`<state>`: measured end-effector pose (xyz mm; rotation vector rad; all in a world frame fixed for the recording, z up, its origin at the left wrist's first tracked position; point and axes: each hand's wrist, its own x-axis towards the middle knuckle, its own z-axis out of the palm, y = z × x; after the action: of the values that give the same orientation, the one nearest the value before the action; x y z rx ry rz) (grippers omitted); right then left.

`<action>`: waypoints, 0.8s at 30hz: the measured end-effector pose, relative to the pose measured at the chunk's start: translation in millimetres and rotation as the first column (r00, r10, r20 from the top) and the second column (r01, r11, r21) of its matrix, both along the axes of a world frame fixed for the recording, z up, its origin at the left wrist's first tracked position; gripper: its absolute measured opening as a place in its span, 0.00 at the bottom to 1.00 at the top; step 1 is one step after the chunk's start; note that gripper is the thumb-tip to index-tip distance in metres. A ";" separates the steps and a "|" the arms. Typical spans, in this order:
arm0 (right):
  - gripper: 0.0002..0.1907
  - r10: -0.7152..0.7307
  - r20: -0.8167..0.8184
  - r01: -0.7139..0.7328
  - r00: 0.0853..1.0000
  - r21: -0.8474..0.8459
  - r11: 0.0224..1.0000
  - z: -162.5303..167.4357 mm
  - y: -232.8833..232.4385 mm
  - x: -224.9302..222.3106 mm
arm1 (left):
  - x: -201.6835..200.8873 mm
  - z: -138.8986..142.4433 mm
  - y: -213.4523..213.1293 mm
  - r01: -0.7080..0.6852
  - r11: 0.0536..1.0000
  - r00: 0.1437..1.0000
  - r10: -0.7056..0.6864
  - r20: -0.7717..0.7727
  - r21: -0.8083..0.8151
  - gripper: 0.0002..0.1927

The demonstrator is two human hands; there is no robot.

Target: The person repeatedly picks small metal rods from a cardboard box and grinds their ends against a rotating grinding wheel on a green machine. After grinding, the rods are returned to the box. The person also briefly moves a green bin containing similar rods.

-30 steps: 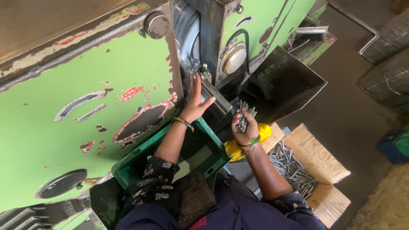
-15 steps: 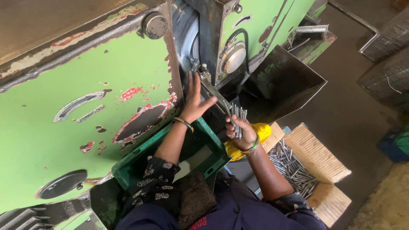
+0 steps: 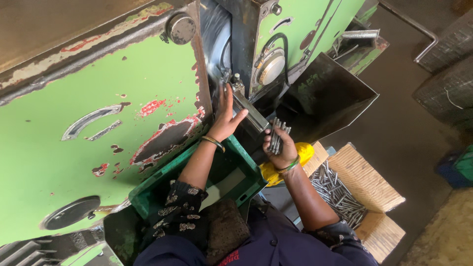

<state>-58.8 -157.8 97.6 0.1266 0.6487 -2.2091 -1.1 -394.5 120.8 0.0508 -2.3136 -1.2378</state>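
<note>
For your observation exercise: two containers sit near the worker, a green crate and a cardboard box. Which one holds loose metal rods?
The cardboard box, beside the right hand, holds a pile of metal rods. The green crate shows none.

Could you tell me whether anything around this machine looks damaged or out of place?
The green machine panel is worn: paint has flaked off in red and grey patches. The cardboard box of metal pins sits with its flaps splayed open. Nothing looks spilled.

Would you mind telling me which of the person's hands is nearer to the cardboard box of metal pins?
The right hand, holding a bunch of pins, is just up-left of the cardboard box. The left hand is farther, on the green machine.
</note>
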 end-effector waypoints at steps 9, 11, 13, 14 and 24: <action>0.05 -0.155 0.086 0.155 0.984 0.010 0.988 -1.9 -0.6 -3.1 | -0.8 0.9 6.1 -0.071 0.996 0.997 0.072 0.013 -0.049 0.71; 0.05 -0.174 0.083 0.173 0.981 0.025 0.985 -2.4 -0.5 -2.4 | 0.4 5.3 3.8 -0.023 0.999 1.000 0.022 -0.001 -0.038 0.76; 0.04 -0.193 0.072 0.192 0.979 0.022 0.981 -2.7 -0.6 -2.0 | 1.1 7.8 3.3 0.006 1.000 1.000 -0.006 -0.001 -0.026 0.79; 0.04 -0.195 0.083 0.195 0.977 0.018 0.981 -3.2 -1.0 -2.3 | 1.1 7.8 2.8 0.008 1.000 1.000 -0.008 0.008 -0.020 0.79; 0.06 -0.076 0.105 0.095 0.992 -0.187 0.978 -9.6 6.0 -7.6 | 0.1 -4.4 -0.8 -0.006 0.998 0.997 0.001 0.074 0.070 0.63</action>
<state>-66.4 -151.9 88.0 0.1642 0.3809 -2.3193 -1.0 -395.3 116.5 0.1266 -2.3307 -1.3360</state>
